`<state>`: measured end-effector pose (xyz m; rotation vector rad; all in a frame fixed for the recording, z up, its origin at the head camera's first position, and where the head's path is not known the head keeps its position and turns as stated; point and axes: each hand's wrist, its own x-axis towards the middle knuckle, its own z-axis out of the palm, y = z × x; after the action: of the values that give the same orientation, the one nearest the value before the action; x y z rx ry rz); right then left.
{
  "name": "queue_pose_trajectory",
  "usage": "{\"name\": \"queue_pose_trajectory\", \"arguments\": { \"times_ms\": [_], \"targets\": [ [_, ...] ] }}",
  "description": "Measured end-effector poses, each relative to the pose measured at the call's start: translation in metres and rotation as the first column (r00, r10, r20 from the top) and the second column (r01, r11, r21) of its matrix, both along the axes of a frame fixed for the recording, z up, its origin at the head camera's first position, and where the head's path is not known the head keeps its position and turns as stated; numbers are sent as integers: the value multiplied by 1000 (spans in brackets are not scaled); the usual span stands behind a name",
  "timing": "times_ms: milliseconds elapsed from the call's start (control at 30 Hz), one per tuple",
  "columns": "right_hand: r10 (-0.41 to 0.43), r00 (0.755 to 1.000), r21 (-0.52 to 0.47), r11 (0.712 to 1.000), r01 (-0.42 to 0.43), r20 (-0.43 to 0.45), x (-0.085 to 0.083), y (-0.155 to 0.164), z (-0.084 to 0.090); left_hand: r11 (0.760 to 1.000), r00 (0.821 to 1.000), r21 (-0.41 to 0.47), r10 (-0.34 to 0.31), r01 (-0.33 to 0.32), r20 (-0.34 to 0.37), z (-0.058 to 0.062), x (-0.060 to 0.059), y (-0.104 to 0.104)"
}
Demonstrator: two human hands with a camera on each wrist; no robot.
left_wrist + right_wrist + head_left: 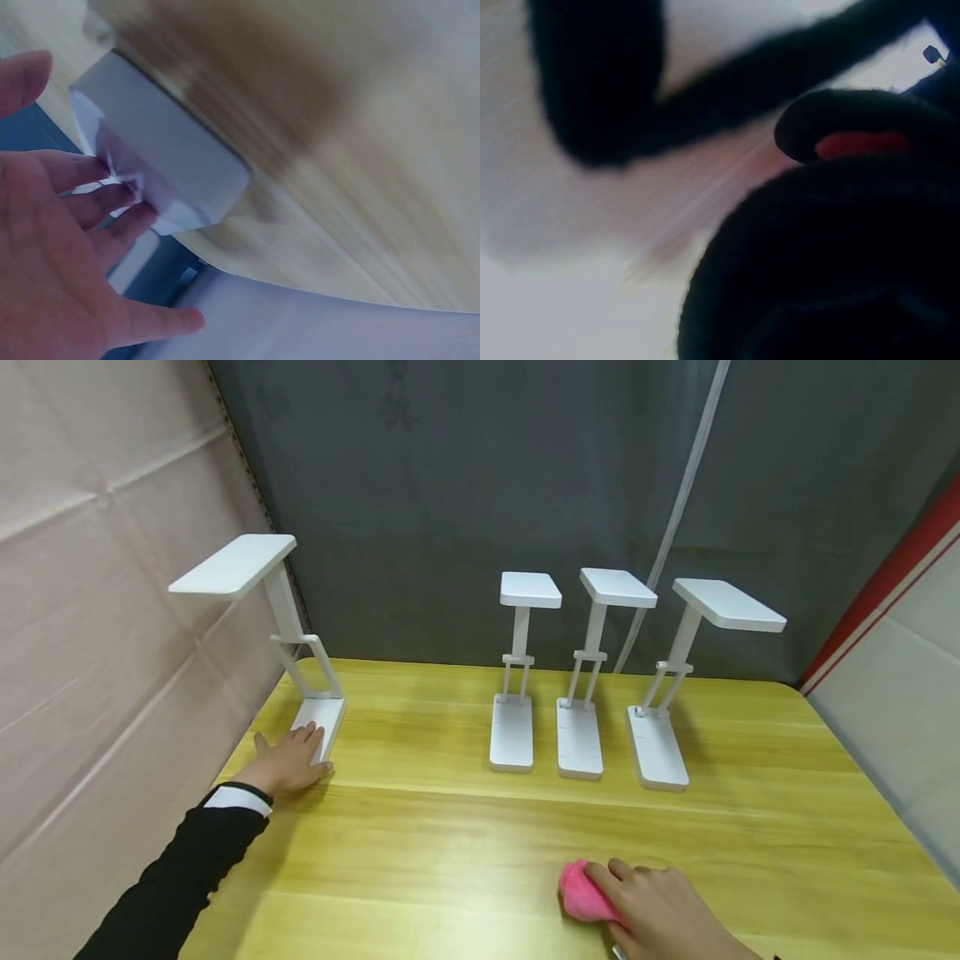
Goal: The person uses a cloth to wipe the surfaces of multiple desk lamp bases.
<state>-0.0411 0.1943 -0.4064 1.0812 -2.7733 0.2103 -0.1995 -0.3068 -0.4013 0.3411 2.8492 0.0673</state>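
Observation:
My left hand (288, 762) lies at the table's far left with straight fingers resting on the base of a white folding desk lamp (281, 610). In the left wrist view the fingers (90, 202) touch the corner of that lamp base (161, 150). My right hand (660, 914) is near the table's front edge and grips a pink cloth (587, 893) pressed on the wood. The right wrist view is dark and blurred and shows nothing clear.
Three more white desk lamps (513, 672) (592, 677) (686, 681) stand side by side at the back middle of the yellow wooden table (450, 843). A grey curtain hangs behind, a beige padded wall stands on the left, and a panel on the right.

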Motion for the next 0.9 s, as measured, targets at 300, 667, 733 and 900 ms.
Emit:
{"name": "queue_pose_trajectory", "arguments": {
  "times_ms": [300, 667, 733, 900],
  "targets": [
    [0, 999, -17, 1000, 0, -34, -1, 0, 0, 980, 976, -22, -200, 199, -81, 6, 56, 52],
    [-7, 1000, -4, 1000, 7, 7, 0, -3, 2, 915, 885, -35, -399, 402, -239, 0, 103, 117],
    [-6, 1000, -1, 1000, 6, 9, 0, -2, 2, 899, 862, -72, -436, 433, -260, -3, 109, 131],
    [-4, 1000, -4, 1000, 4, -7, 0, -2, 1, 838, 774, -241, -545, 489, -322, -7, 121, 168]
  ]
}}
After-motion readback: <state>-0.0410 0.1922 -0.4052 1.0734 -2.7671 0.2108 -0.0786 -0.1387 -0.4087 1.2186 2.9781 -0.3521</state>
